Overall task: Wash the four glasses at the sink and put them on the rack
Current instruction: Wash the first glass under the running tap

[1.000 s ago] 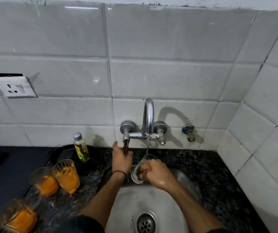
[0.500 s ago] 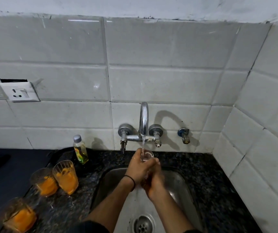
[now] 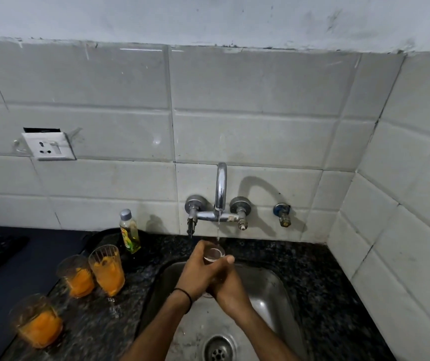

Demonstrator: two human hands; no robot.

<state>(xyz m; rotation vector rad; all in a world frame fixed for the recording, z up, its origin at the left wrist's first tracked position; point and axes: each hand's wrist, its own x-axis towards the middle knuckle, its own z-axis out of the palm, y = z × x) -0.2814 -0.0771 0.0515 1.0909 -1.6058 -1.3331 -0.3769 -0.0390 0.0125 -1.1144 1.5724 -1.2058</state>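
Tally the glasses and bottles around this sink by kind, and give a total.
Orange-stained clear glasses: 3
Clear unstained glass: 1
Small plastic bottle of yellow-green liquid: 1
Total: 5

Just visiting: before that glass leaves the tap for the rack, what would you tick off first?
1. Grip on the glass: ok; left hand and right hand both wrap it.
2. Water reaching it: ok; the stream falls into its mouth.
3. Held over the sink: ok.
4. Rinsed clean: cannot tell; hands cover most of it.
5. Rack ready: cannot tell; none in view.
6. Other glasses washed: not ok; three orange-stained glasses stand on the counter.
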